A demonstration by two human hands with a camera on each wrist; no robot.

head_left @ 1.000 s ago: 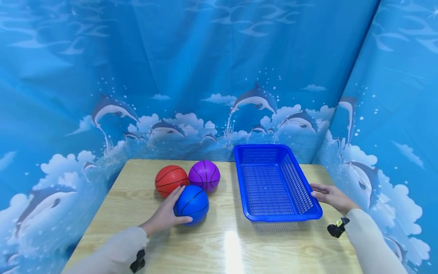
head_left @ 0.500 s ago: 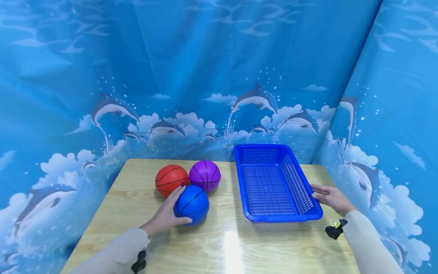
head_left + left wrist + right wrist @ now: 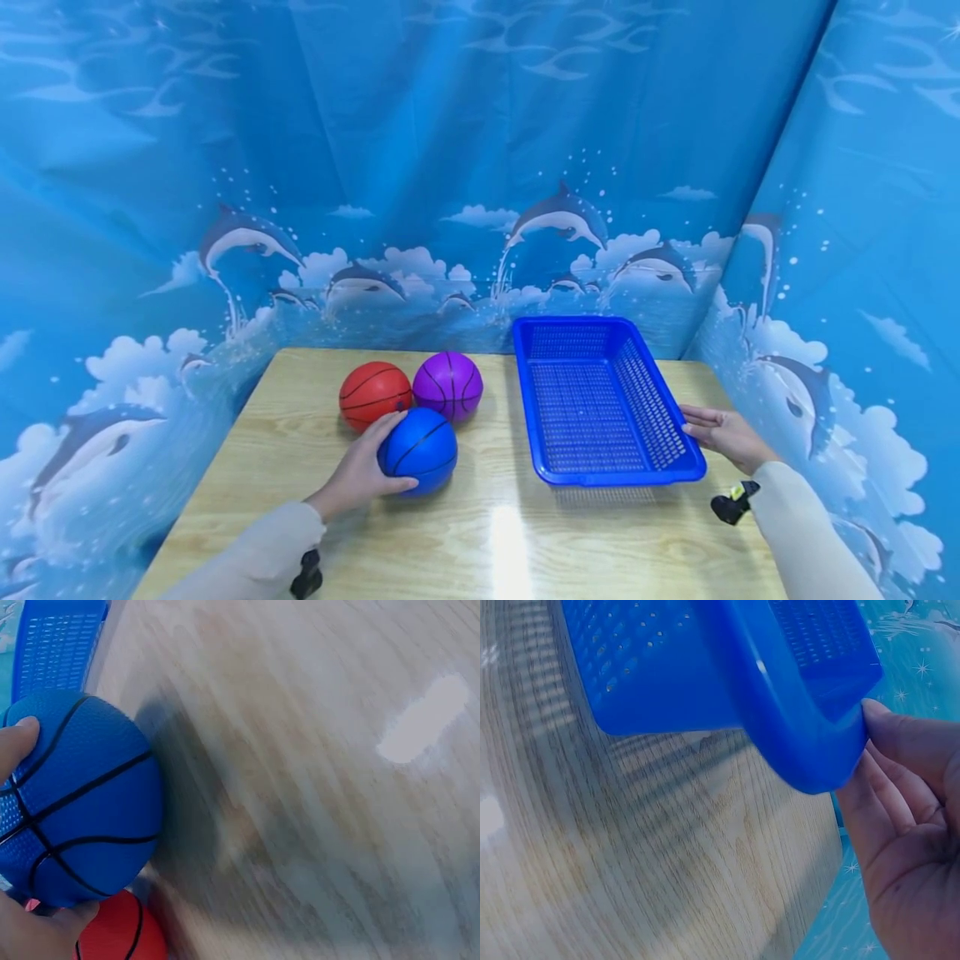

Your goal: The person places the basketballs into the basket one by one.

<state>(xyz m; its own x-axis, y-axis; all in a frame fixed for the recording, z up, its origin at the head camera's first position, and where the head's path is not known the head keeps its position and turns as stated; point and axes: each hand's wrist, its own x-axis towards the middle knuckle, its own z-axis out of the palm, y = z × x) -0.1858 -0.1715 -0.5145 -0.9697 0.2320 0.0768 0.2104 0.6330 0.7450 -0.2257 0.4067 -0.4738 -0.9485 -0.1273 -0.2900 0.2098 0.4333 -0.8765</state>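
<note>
My left hand (image 3: 362, 471) grips a small blue basketball (image 3: 420, 450), thumb on the near side and fingers over its far left side. In the left wrist view the blue basketball (image 3: 90, 795) hides part of a red basketball (image 3: 124, 930). Behind it in the head view are the red basketball (image 3: 375, 396) and a purple basketball (image 3: 448, 386), side by side. On the right stands a blue plastic basket (image 3: 530, 417) with nothing in it. My right hand (image 3: 727, 435) holds its right rim; in the right wrist view the thumb (image 3: 900, 735) presses the basket's corner (image 3: 817, 761).
All of it stands on a light wooden table (image 3: 480, 533). Blue curtains (image 3: 420, 167) printed with dolphins hang behind the table and along its sides. A bright reflection lies on the tabletop between the blue ball and the basket.
The blue basketball, with my left hand on it, has shifted very slightly toward me. The basket, my right hand and the other balls look almost unchanged.
</note>
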